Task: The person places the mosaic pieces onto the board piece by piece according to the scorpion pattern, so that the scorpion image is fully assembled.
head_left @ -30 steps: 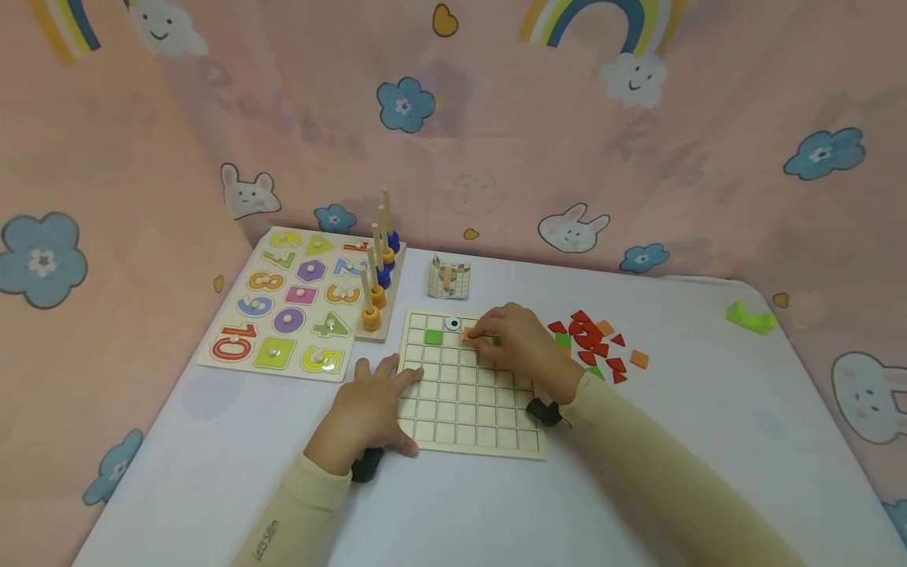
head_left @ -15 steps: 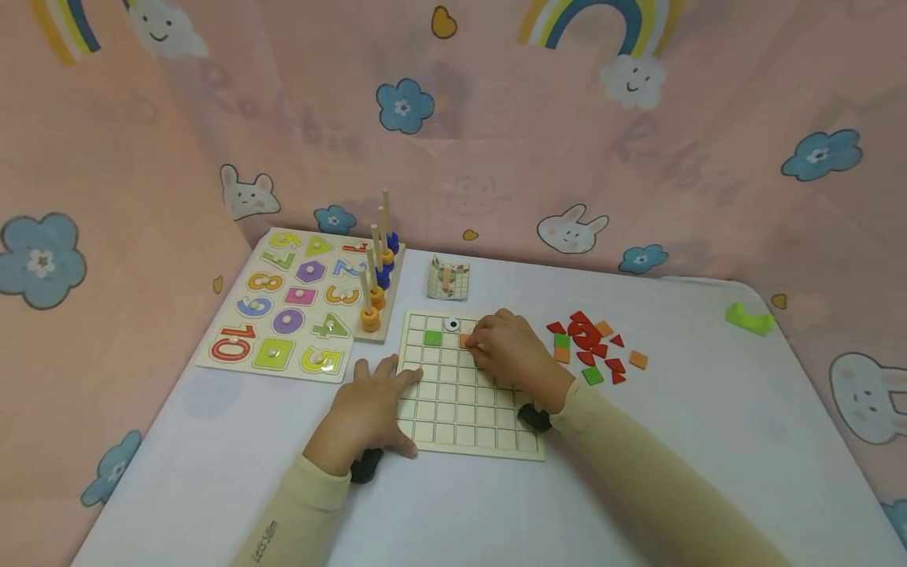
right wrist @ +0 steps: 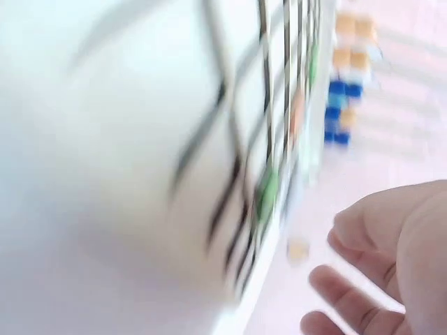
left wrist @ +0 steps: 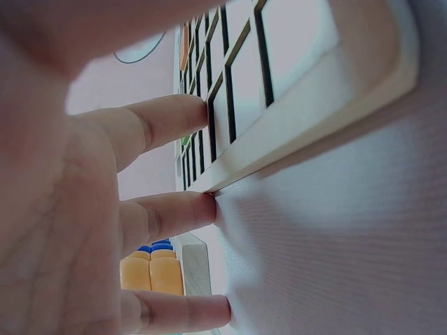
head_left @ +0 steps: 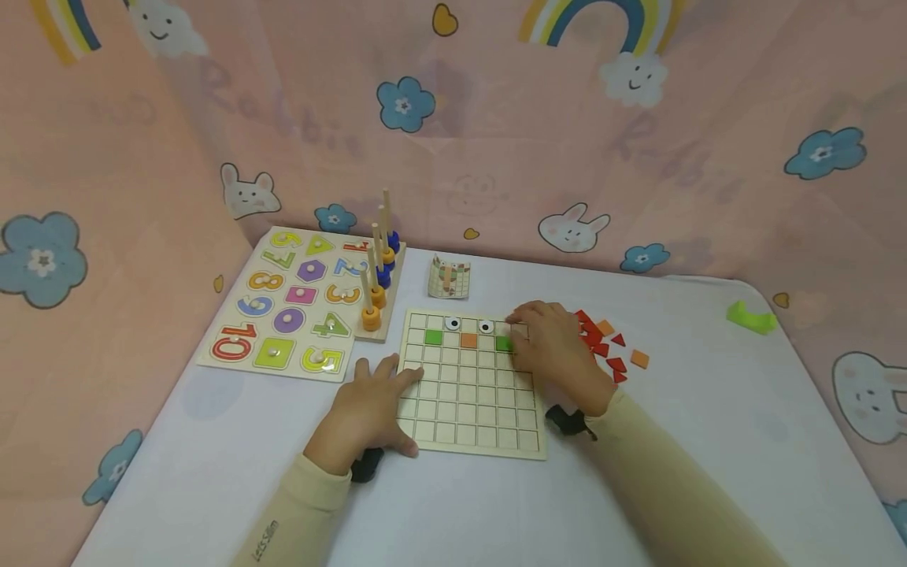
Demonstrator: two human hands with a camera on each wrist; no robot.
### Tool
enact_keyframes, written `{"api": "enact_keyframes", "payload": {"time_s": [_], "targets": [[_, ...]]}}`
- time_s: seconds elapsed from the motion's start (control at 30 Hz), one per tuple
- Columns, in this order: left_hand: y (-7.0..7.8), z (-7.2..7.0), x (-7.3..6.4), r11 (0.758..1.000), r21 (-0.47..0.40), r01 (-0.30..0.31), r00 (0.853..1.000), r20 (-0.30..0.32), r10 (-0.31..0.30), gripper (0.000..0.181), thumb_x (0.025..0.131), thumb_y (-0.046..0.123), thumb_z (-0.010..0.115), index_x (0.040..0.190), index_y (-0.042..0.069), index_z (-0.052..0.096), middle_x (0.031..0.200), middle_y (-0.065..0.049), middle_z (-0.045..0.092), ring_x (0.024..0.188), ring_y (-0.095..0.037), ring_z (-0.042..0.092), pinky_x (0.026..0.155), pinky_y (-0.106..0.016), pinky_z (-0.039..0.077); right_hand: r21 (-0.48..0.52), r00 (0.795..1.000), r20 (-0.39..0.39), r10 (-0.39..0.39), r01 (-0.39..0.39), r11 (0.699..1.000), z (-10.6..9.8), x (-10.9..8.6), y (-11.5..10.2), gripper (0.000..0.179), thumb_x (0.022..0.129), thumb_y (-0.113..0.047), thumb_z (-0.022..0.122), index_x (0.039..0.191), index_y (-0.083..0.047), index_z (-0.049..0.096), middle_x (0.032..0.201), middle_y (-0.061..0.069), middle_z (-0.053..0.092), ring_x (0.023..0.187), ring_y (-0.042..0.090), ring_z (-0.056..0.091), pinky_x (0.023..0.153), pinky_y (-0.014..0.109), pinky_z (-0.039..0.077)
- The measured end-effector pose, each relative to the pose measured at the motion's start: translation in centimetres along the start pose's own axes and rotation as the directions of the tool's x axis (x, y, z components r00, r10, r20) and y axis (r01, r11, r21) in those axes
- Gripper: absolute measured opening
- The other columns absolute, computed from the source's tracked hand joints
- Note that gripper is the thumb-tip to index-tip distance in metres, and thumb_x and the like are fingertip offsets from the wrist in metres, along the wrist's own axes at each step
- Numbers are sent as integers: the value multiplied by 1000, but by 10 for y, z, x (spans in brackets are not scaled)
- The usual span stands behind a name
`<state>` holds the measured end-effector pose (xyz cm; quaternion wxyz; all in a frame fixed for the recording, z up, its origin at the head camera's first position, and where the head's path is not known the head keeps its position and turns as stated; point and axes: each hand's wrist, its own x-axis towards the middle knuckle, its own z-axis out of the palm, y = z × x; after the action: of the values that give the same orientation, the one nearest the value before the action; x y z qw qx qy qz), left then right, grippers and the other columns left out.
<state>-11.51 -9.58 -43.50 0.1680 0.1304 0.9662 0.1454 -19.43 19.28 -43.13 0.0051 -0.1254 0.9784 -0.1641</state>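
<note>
A pale wooden grid board (head_left: 468,391) lies flat in the head view. Near its far edge sit two eye tiles (head_left: 452,324), an orange square (head_left: 469,340) and two green squares (head_left: 434,337). My left hand (head_left: 364,409) rests at the board's left side with fingers spread; in the left wrist view one fingertip (left wrist: 192,114) touches the grid and others reach the tabletop. Over the board's far right corner is my right hand (head_left: 556,346), its fingers loosely bent. The right wrist view, partly blurred, shows nothing between thumb and fingers.
Red pieces (head_left: 590,331) and loose orange squares (head_left: 640,359) lie right of the board, partly behind the right hand. A number puzzle (head_left: 286,319) and a peg stand with rings (head_left: 375,297) are at left. A pattern card (head_left: 449,280) lies beyond; a green piece (head_left: 751,318) sits far right.
My right hand has let go of the orange square, which now lies in the grid, and has moved right, uncovering the second eye tile and second green square. The left hand stays put.
</note>
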Motion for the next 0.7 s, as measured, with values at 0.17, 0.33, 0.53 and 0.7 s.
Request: {"api": "enact_keyframes", "payload": {"time_s": [0.17,0.33,0.53,0.7], "targets": [[1,1,0,1000,10,-1,1000,6,1,113,55,48,105,155,25,57,164,-17,40,119,-40,42,70,-42,49,-22,991,-72,109,-111,994,-27,-28,61,32,103,-21,64,129,-3,71,140,23,62,130,49,48,103,68,37],[1,-2,-2,1000,13,-2,1000,9,2,112,57,47,105,155,24,56,163,-17,40,120,-41,42,71,-43,51,-69,960,-46,276,-279,958,-45,-67,114,42,101,-24,68,134,2,66,139,33,58,126,56,44,102,73,36],[1,-4,-3,1000,16,-5,1000,8,5,113,57,47,105,155,23,56,163,-18,39,120,-43,42,71,-44,52,-105,945,55,322,-315,943,-46,-97,148,43,101,-25,71,133,3,66,138,34,57,126,57,43,104,73,37],[1,-3,-1,1000,11,-5,1000,11,5,112,57,47,105,155,24,56,164,-18,39,120,-42,42,71,-44,51,-111,942,36,335,-329,938,-44,-105,154,44,100,-24,72,132,6,65,139,36,56,125,58,44,104,73,39]]}}
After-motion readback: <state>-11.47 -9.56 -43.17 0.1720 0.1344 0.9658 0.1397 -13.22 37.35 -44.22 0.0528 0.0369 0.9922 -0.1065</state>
